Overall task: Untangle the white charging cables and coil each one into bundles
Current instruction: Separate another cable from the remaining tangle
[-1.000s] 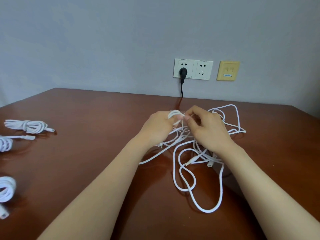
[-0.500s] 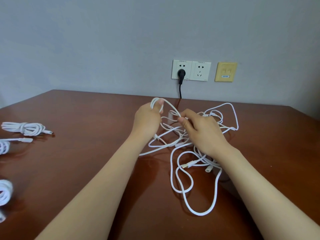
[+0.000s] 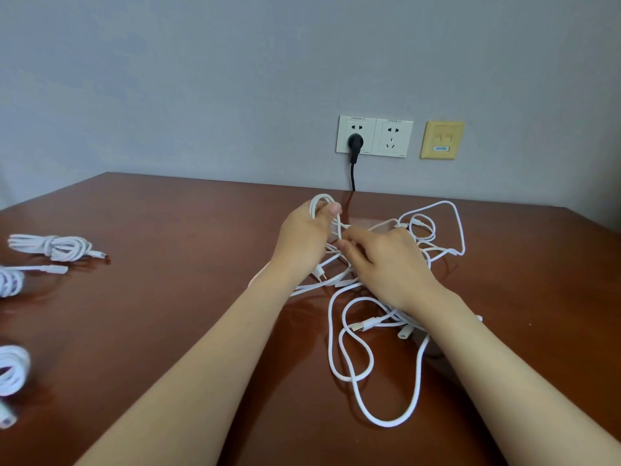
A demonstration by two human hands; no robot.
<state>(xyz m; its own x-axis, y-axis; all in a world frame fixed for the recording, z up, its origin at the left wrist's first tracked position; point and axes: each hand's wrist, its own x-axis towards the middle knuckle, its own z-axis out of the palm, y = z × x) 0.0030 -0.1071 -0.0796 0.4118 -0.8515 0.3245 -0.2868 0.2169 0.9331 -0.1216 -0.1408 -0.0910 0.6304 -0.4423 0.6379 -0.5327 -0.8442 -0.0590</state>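
A tangle of white charging cables (image 3: 386, 331) lies on the brown table (image 3: 168, 314), right of centre. My left hand (image 3: 304, 240) grips a small coil of white cable (image 3: 321, 200) raised above the tangle. My right hand (image 3: 386, 260) sits over the middle of the tangle and pinches a strand running down from that coil. Loose loops spread toward me and to the far right. Parts of the tangle are hidden under my right hand.
Three coiled white bundles lie along the table's left edge: a far bundle (image 3: 53, 247), a middle bundle (image 3: 10, 282) and a near bundle (image 3: 11, 368). On the wall are a white double socket (image 3: 374, 136) with a black plug (image 3: 353, 144) and a yellow plate (image 3: 442, 140).
My left hand has risen and moved away from my right hand with the coil. My right hand has dropped lower onto the tangle and drawn a strand taut between the two.
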